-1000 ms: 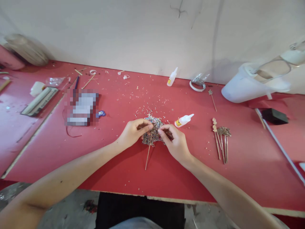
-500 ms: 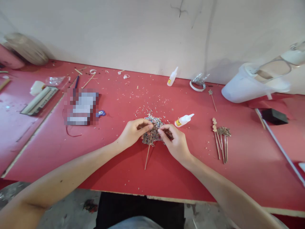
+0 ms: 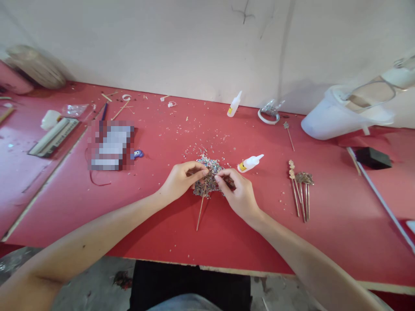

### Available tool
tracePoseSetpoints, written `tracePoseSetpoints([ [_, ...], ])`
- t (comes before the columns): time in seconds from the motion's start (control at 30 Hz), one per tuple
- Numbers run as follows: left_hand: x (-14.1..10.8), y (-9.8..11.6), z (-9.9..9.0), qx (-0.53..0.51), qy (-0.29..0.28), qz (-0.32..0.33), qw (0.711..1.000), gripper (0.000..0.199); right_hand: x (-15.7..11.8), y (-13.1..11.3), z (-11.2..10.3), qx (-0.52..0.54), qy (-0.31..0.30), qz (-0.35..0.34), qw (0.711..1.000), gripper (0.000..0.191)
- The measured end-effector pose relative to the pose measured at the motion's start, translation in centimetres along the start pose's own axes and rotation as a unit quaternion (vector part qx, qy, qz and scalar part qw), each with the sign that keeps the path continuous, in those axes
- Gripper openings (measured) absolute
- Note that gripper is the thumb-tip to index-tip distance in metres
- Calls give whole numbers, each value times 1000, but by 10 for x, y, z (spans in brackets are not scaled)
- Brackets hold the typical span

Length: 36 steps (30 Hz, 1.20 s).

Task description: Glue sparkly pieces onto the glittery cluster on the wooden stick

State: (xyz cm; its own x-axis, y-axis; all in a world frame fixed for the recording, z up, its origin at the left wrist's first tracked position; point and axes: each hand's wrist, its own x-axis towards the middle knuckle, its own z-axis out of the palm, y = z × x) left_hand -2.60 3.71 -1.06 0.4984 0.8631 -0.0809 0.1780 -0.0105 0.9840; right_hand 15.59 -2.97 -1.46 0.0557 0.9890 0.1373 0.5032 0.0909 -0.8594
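A pile of small glittering pieces [image 3: 210,188] lies on the red table, under and between my hands. My left hand [image 3: 183,178] is closed in a pinch at the upper end of a thin stick [image 3: 200,211], whose lower end points toward me. From the other side my right hand [image 3: 238,190] pinches close to the same end, thumb and index finger together. What its fingertips hold is too small to make out. A white bottle with a yellow label [image 3: 250,163] lies just beyond my right hand.
Several decorated sticks [image 3: 303,201] lie at the right, near a black block [image 3: 373,158] and a white bucket [image 3: 333,113]. Another small bottle [image 3: 234,105] stands near the wall. At the left are a box [image 3: 54,137] and a blurred rectangular item [image 3: 112,147].
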Motion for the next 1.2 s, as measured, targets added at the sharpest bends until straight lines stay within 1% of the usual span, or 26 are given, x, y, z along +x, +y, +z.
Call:
tracePoseSetpoints([
  [0.2,0,2,1,-5,-3,-12,1000,23,1,2,-1,24,-7,21,999,13],
  [0.4,0,3,3,-15,-5,-10,1000,16,1,3,-2,46,-14,33,998,16],
  [0.53,0,1,2,-31,-4,-4,999,21,3,3,-2,67,-13,37,997,16],
  [0.7,0,-3,2,-24,-13,2,1000,32,4,3,-3,78,-12,46,996,16],
  [0.87,0,-7,3,-27,-4,1,1000,32,3,1,-2,67,-13,48,997,15],
  [1.2,0,-5,3,-31,-10,-1,999,29,2,-1,1,77,-16,71,994,16],
])
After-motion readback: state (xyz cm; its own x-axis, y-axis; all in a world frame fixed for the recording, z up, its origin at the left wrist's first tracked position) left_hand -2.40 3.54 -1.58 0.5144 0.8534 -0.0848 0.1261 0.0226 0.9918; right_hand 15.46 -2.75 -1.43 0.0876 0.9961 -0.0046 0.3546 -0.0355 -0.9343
